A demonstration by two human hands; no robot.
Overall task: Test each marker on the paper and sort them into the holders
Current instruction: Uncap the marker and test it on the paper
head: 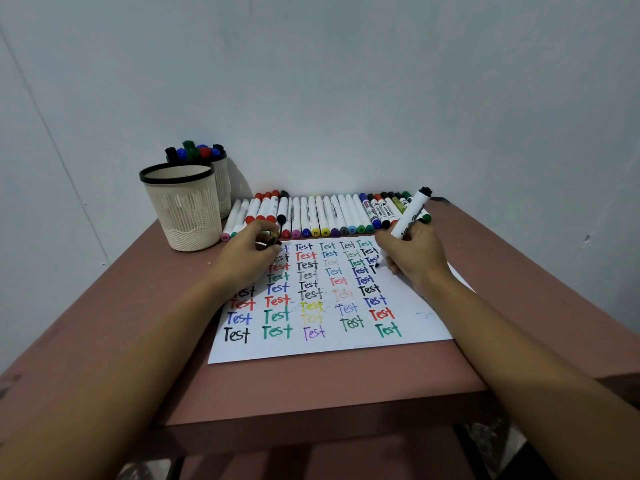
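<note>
My right hand point(414, 256) grips a white black-ink marker point(412, 211), its tip touching the white paper point(325, 348) at the right end of the third row of coloured "Test" words. My left hand point(247, 252) rests on the paper's upper left corner and pinches a small black cap point(268, 243). A row of several white markers point(322, 213) lies along the wall behind the paper. The near beige holder point(183, 206) with a black rim looks empty. The holder behind it point(221, 183) is filled with several capped markers.
The brown table point(311, 386) stands against a pale wall, with its front edge near me and its right edge close to the paper. Both holders stand at the back left.
</note>
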